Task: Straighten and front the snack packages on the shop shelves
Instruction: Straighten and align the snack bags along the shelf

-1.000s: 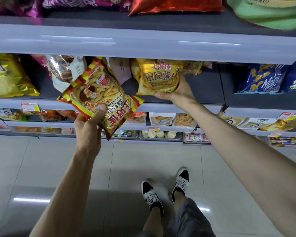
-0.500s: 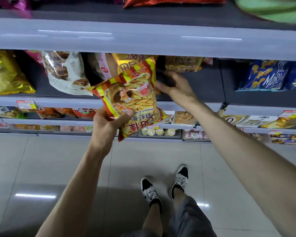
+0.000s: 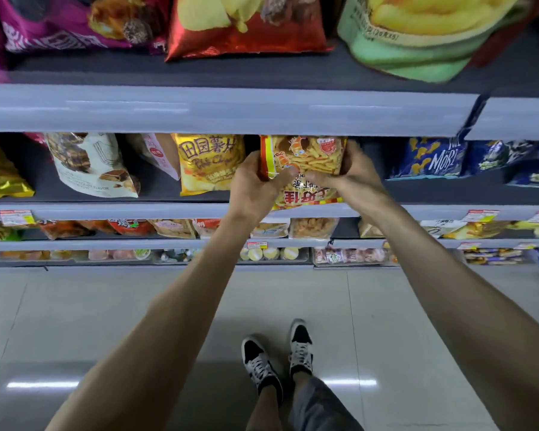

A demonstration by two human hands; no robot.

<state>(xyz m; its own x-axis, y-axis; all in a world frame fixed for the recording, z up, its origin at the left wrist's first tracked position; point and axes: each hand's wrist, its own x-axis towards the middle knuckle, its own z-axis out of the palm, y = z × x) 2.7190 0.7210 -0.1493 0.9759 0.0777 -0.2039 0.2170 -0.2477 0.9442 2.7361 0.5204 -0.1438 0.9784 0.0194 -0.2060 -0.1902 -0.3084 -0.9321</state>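
On the grey middle shelf (image 3: 137,209), the left hand (image 3: 255,185) and right hand (image 3: 352,181) both clasp the prawn-stick bag (image 3: 308,157), just beside the yellow chip bag (image 3: 209,163). Its lettering reads upside down, so if released like this it would be fronted wrongly and might slump over the edge.

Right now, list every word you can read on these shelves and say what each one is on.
"田园薯片": yellow chip bag.
"MoBi": blue bag.
"CHOCOLATE FLAVOR", first letters unclear: white wafer bag.
"好佳", upside down: prawn cracker bag.
"(20克x5)": green bag.
Price tags: too small to read.
Purple bag: lettering too blurred to read.
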